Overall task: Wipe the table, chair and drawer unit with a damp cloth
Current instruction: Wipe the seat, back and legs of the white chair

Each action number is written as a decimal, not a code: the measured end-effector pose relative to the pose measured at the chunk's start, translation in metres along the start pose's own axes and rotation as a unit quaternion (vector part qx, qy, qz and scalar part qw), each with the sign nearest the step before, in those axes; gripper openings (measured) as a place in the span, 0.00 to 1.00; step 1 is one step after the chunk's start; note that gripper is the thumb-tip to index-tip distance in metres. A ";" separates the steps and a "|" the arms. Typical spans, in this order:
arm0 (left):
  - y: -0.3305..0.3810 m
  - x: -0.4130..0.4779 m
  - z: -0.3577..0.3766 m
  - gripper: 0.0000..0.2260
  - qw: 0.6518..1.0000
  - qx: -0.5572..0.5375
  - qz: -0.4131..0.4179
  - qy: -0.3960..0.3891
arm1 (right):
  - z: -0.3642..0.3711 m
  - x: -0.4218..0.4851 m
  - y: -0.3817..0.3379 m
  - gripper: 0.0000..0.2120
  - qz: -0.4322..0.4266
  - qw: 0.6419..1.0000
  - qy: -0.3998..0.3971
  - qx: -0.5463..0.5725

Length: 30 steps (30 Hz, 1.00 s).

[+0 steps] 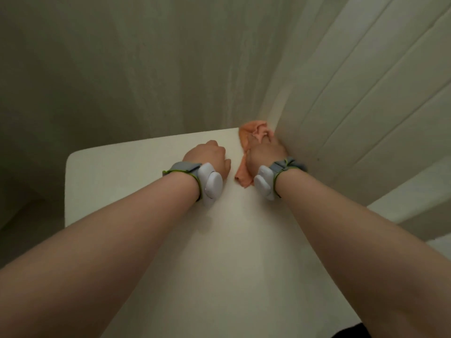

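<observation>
On one table (122, 181), one cloth (253, 132), two hands (210, 157) (264, 154)

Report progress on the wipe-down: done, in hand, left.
Done: nothing confirmable; the table shows no wet trail. In hand: the right hand holds the orange cloth at the table's far right corner; left hand rests fisted beside it. Left: chair and drawer unit, neither clearly in view.
</observation>
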<state>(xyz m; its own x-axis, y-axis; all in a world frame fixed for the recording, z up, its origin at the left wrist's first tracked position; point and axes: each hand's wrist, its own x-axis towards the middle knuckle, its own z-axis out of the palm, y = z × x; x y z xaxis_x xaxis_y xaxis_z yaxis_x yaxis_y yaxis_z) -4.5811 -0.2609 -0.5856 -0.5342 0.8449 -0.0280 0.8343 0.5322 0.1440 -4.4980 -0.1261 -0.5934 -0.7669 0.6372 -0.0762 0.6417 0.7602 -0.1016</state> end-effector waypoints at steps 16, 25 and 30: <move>0.116 -0.031 0.001 0.14 0.981 -0.017 0.193 -0.027 | -0.001 -0.189 0.069 0.24 0.030 0.999 0.027 0.012; 0.123 -0.037 0.001 0.19 0.975 -0.018 0.217 -0.042 | -0.003 -0.245 0.095 0.25 0.091 0.994 0.025 -0.048; 0.121 -0.033 -0.011 0.19 0.979 -0.043 0.202 0.005 | -0.053 -0.233 0.077 0.29 -0.011 0.974 0.224 -0.025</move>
<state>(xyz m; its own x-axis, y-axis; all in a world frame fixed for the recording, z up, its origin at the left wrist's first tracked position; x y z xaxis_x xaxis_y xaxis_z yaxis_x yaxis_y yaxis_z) -4.4638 -0.2248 -0.5560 -0.1657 0.9845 0.0576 0.9631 0.1490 0.2240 -4.2695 -0.2093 -0.5313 -0.7080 0.6027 0.3681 0.6326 0.7729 -0.0487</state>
